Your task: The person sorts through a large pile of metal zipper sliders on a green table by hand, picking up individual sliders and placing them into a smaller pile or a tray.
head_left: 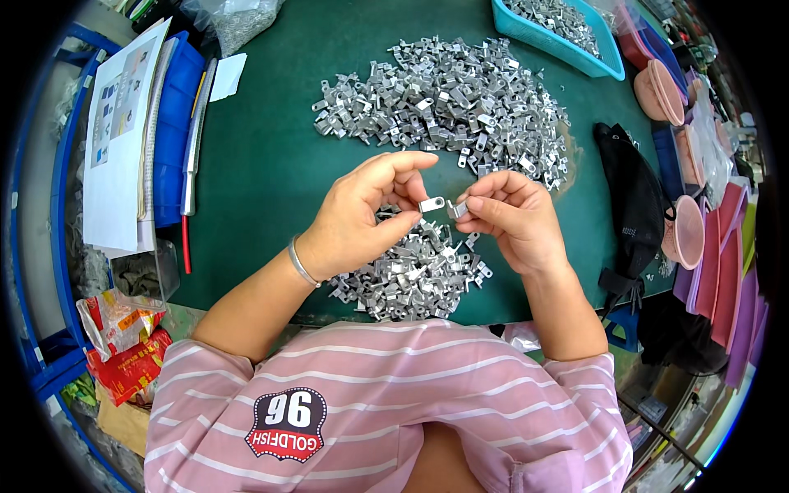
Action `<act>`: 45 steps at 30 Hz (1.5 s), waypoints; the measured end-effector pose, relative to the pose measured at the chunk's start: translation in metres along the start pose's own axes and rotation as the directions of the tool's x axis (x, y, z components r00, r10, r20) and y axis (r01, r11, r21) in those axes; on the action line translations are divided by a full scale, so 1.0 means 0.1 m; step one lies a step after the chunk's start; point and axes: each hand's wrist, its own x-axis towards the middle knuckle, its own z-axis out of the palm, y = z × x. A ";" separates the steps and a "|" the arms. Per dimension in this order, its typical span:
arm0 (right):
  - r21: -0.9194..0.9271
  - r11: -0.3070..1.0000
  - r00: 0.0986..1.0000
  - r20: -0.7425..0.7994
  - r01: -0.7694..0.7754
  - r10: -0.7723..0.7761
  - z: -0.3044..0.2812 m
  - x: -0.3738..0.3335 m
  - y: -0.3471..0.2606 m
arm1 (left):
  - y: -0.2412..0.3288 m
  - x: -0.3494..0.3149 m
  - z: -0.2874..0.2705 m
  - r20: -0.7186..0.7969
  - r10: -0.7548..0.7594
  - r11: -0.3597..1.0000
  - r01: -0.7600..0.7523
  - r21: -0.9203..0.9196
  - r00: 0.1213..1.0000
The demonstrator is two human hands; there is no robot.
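Note:
Above the table's near half, my left hand (pixel 349 215) pinches a small silver metal bracket (pixel 432 204) that has a hole in its flat tab. Its index finger stretches out above the piece, and the other fingertips are partly hidden. Close beside it, my right hand (pixel 523 220) grips a second bent metal bracket (pixel 457 211) between thumb and fingers. A narrow gap separates the two pieces. Below my hands, near the table's front edge, lies a smaller heap of similar brackets (pixel 415 275). A larger heap of brackets (pixel 444 103) spreads beyond my hands.
The green table (pixel 255 148) carries a turquoise basket (pixel 567 62) of metal parts at the far right. A clear bag of parts (pixel 246 23) lies far left, near papers (pixel 123 135) and a blue bin (pixel 179 131). A black cloth item (pixel 629 193) and pink baskets (pixel 684 232) line the right.

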 end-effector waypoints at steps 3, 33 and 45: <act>0.010 0.998 0.999 -0.001 0.054 -0.054 0.02 -0.03 0.03 | 0.09 0.00 -0.02 0.030 -0.034 0.999 0.034 0.015 0.999; -0.362 0.931 0.999 0.011 -0.033 0.040 -0.11 0.09 -0.13 | -0.11 0.33 -0.20 -0.178 -0.226 0.898 0.276 0.343 0.958; -0.193 0.980 0.987 0.142 -0.041 0.069 -0.04 0.02 -0.11 | 0.13 0.08 -0.10 0.012 -0.446 0.817 0.412 -0.404 0.895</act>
